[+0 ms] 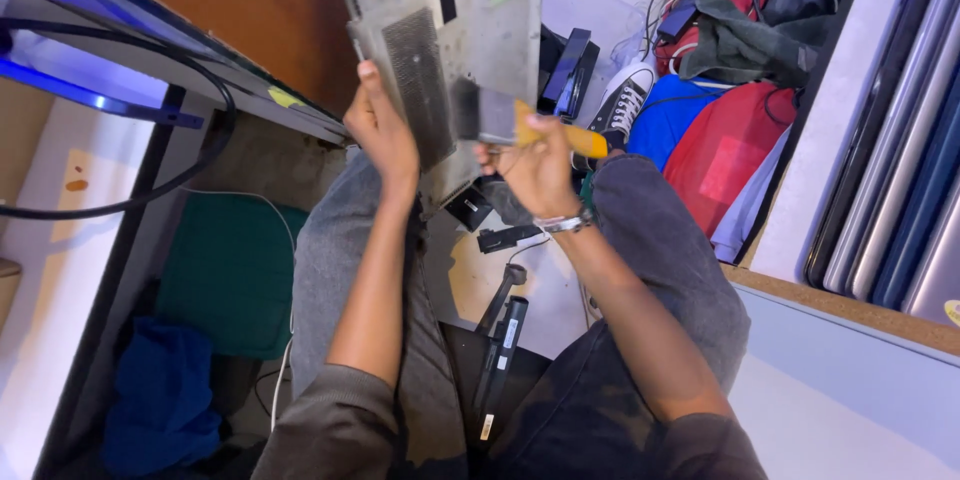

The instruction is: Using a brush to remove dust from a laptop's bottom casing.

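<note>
My left hand (380, 125) grips the edge of a grey metal laptop base panel (470, 30), held upright above my knees, with a dark vent grille (420, 80) facing me. My right hand (535, 170) is closed around the yellow handle of a flat paintbrush (520, 120). The brush's dark bristles rest against the panel just right of the grille. A metal watch sits on my right wrist. Both knees in grey jeans are below the panel.
Loose black laptop parts and a long battery (500, 350) lie on the floor between my legs. A stack of closed laptops (900, 160) fills a shelf at right. Clothes, cables and a sneaker (625, 100) lie ahead. A desk edge with a black cable (200, 140) is at left.
</note>
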